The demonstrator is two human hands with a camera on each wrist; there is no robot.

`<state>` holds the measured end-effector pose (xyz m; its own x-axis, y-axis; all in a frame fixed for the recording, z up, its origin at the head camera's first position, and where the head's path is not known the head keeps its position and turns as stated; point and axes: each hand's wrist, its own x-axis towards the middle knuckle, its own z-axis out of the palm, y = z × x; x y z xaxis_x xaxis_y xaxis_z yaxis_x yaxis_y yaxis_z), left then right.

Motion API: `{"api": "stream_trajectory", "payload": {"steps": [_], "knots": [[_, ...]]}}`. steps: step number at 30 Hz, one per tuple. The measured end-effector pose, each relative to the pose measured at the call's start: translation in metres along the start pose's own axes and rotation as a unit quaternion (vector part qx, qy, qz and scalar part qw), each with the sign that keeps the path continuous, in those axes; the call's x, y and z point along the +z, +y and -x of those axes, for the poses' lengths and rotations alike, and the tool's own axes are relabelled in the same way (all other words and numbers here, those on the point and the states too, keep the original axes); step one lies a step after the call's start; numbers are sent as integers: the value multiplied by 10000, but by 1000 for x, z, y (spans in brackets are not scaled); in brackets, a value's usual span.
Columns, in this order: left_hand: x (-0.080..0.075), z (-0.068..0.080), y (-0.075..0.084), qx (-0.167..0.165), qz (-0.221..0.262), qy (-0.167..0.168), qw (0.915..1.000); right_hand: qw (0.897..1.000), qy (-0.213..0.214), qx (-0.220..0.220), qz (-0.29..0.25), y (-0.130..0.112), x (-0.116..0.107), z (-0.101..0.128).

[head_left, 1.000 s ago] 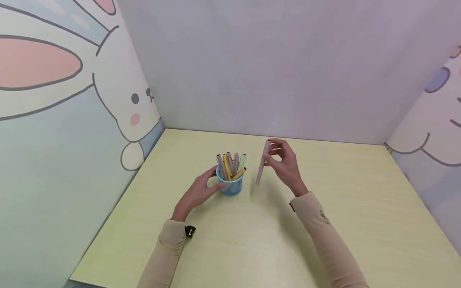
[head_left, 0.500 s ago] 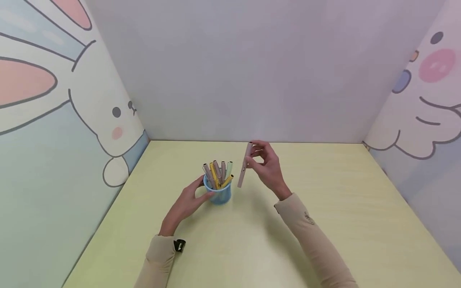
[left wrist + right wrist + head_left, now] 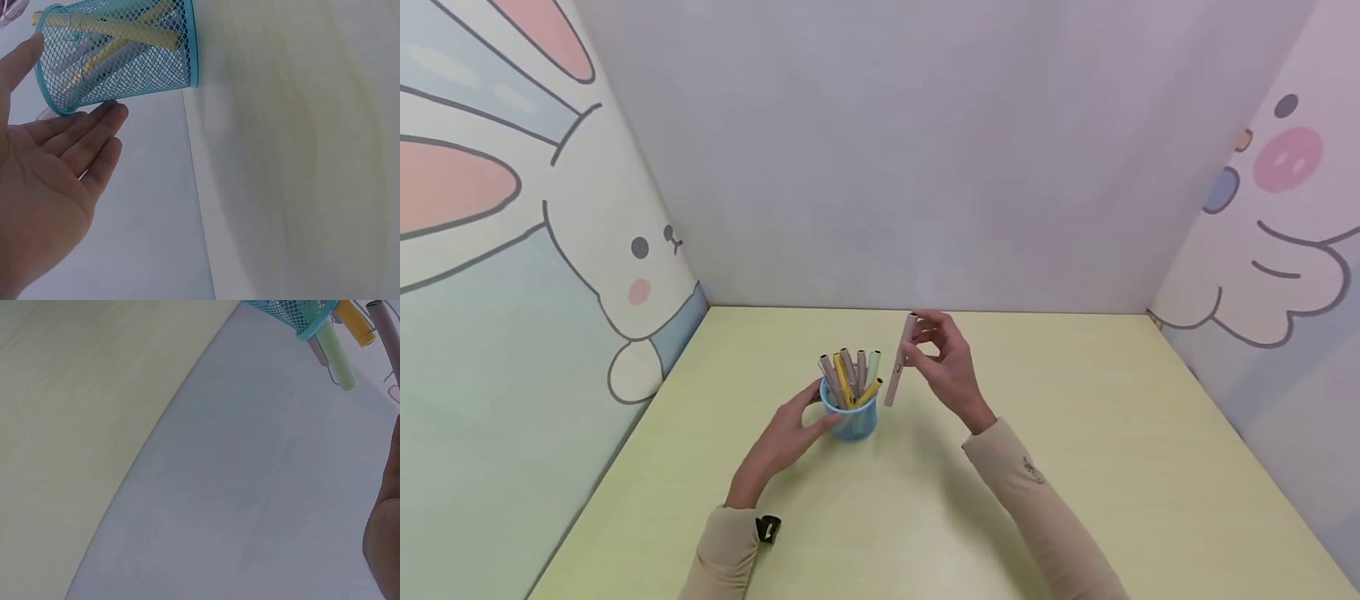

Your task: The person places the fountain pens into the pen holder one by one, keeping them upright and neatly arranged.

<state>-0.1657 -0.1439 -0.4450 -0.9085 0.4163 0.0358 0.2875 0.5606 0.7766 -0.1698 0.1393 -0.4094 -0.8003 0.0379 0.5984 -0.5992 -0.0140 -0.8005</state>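
Note:
A blue mesh cup [image 3: 852,421] stands on the pale yellow table [image 3: 1075,467], with several pens [image 3: 848,375] in pink, yellow and green upright in it. My left hand [image 3: 790,433] rests against the cup's left side, fingers straight; the left wrist view shows those fingers [image 3: 94,134] touching the mesh cup [image 3: 119,59]. My right hand [image 3: 943,367] pinches a pink pen [image 3: 899,361] near its top, holding it nearly upright just right of the cup, above the table. The right wrist view catches the cup's rim [image 3: 294,315] and pen ends [image 3: 337,359].
Walls with cartoon rabbit drawings close in the table on the left [image 3: 512,250], back and right [image 3: 1277,233]. Nothing else lies on the tabletop in view.
The pink pen in my right hand has moved left, closer to the cup. My left hand stays on the cup. The head camera has shifted.

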Motion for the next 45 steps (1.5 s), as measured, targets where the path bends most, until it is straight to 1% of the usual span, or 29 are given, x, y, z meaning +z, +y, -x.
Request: {"api": "stream_trajectory", "payload": {"steps": [4, 7, 9, 11, 14, 17, 21, 31, 45], "knots": [[1, -2, 0, 20, 11, 11, 10000, 10000, -6, -12, 53, -1, 0, 0], [2, -3, 0, 27, 23, 2, 10000, 10000, -6, -17, -9, -6, 2, 0], [2, -3, 0, 4, 39, -9, 10000, 10000, -27, -64, -58, -14, 5, -1], [2, -4, -1, -11, 59, -19, 10000, 9999, -42, -82, -100, -16, 7, -1], [1, -4, -1, -26, 74, -22, 10000, 9998, -50, -130, -124, -11, 9, -2], [1, -3, -2, -3, 45, -2, 10000, 9998, -26, -114, -146, 1, 9, -3], [1, -3, -3, 44, -6, 18, 10000, 9997, -28, -136, -183, 6, 11, -2], [1, -3, -1, 11, 22, -34, 10000, 9993, -95, -231, -290, 8, 17, -1], [2, -1, -1, 114, 79, 20, 9999, 9990, -128, -293, -328, 7, 26, 2]]}}
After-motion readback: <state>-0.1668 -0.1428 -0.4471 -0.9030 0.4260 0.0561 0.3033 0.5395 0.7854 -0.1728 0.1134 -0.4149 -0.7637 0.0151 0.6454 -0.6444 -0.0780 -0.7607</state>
